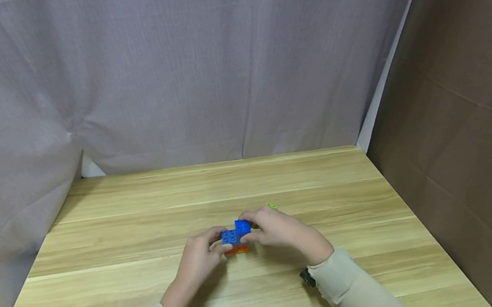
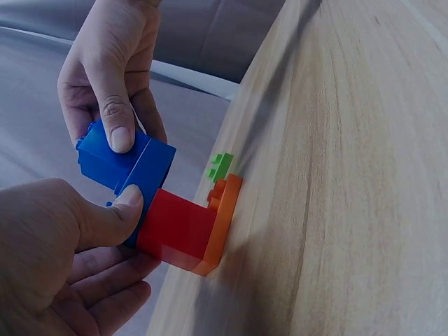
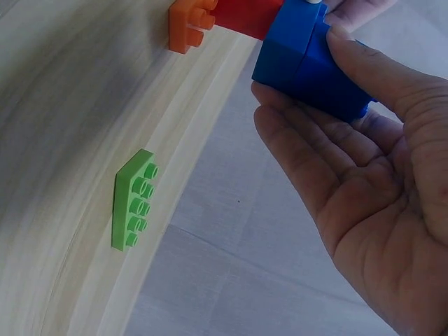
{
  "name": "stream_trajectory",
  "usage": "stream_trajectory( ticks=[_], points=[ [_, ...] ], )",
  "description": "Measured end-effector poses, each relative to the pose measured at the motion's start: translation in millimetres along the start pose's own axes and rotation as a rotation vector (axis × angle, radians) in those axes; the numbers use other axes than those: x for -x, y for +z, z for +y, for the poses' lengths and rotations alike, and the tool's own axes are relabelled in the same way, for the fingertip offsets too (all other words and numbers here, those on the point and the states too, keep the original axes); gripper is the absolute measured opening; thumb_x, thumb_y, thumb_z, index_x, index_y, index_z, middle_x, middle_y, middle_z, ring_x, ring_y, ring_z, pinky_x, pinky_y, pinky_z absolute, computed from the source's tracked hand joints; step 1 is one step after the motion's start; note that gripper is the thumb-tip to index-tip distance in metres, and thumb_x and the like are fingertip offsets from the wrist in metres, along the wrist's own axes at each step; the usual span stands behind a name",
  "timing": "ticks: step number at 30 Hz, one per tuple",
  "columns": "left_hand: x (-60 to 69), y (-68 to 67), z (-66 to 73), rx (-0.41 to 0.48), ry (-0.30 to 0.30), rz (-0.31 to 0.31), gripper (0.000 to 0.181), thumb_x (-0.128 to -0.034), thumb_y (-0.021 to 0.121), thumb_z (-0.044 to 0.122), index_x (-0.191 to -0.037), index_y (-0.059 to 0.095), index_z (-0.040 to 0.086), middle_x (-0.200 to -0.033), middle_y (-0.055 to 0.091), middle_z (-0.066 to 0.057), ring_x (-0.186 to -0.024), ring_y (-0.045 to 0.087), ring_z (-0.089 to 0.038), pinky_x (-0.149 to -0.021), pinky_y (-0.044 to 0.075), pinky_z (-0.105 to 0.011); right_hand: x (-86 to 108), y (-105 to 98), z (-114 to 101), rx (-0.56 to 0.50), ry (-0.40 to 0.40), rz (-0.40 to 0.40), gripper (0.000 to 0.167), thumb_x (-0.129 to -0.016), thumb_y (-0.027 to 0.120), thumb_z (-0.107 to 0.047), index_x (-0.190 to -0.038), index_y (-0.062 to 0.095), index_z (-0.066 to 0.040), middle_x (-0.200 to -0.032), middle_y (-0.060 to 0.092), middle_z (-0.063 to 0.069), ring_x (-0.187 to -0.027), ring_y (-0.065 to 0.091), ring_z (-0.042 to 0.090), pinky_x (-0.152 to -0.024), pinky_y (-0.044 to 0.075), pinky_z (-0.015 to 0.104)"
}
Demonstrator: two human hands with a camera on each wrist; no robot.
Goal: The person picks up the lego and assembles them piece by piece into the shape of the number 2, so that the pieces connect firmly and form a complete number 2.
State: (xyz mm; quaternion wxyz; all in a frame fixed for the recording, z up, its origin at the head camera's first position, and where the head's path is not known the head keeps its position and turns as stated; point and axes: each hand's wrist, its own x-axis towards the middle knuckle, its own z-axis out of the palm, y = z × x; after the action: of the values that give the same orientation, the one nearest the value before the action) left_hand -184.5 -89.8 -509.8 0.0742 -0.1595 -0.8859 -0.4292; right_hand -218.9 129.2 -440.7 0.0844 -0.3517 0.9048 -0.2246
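An orange plate (image 2: 223, 222) lies on the table with a red block (image 2: 176, 225) on one end of it. On the red block sits a long blue block (image 2: 155, 168), and a second blue block (image 2: 110, 155) stands on that one's far end. My left hand (image 1: 197, 258) pinches the long blue block between thumb and fingers. With thumb and fingers my right hand (image 1: 282, 229) grips the upper blue block (image 3: 339, 75), its other fingers extended below it. Studs of the orange plate stay uncovered beside the red block.
A green angled plate with studs (image 3: 133, 199) lies on the wooden table (image 1: 142, 229), beyond my right hand. Grey cloth (image 1: 193, 65) hangs behind the table's back edge, and brown cloth (image 1: 480, 138) at the right side.
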Motion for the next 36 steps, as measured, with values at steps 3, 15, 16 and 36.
stream_trajectory(
  ticks=[3,15,16,36],
  points=[
    [0.0,0.0,0.0,-0.001,0.004,0.002,0.03,-0.0856,0.081,0.015,-0.114,0.073,0.014,-0.11,0.075,-0.006,-0.104,0.071,-0.023,-0.091,0.057,-0.041,0.2,-1.0,-1.6,0.001,0.002,-0.001,0.034,-0.094,0.073,-0.025,-0.121,0.065,-0.005,-0.099,0.071,-0.002,-0.078,0.059,0.005,-0.073,0.053,0.024],
    [-0.1,-0.3,-0.2,-0.011,-0.005,0.004,0.03,-0.0855,0.082,0.016,-0.115,0.073,0.015,-0.11,0.075,-0.006,-0.105,0.071,-0.022,-0.092,0.057,-0.043,-0.5,-0.6,-1.4,-0.006,-0.001,-0.003,0.033,-0.094,0.073,-0.025,-0.12,0.066,-0.006,-0.099,0.071,-0.002,-0.078,0.059,0.004,-0.073,0.053,0.024],
    [-0.2,-0.3,-0.3,-0.01,-0.01,0.001,0.031,-0.0856,0.082,0.016,-0.115,0.073,0.015,-0.11,0.075,-0.006,-0.105,0.071,-0.022,-0.092,0.057,-0.042,-0.5,-0.2,-1.0,-0.005,-0.007,0.001,0.032,-0.094,0.073,-0.024,-0.119,0.066,-0.006,-0.098,0.07,-0.003,-0.078,0.059,0.004,-0.073,0.053,0.024],
    [0.1,-0.7,0.4,-0.01,-0.029,-0.019,0.03,-0.0877,0.08,0.018,-0.117,0.072,0.014,-0.112,0.075,-0.006,-0.105,0.07,-0.021,-0.091,0.058,-0.041,1.5,3.9,0.6,-0.001,-0.044,0.024,0.03,-0.094,0.073,-0.023,-0.118,0.066,-0.005,-0.098,0.071,-0.002,-0.084,0.061,0.004,-0.074,0.054,0.023]
  ],
)
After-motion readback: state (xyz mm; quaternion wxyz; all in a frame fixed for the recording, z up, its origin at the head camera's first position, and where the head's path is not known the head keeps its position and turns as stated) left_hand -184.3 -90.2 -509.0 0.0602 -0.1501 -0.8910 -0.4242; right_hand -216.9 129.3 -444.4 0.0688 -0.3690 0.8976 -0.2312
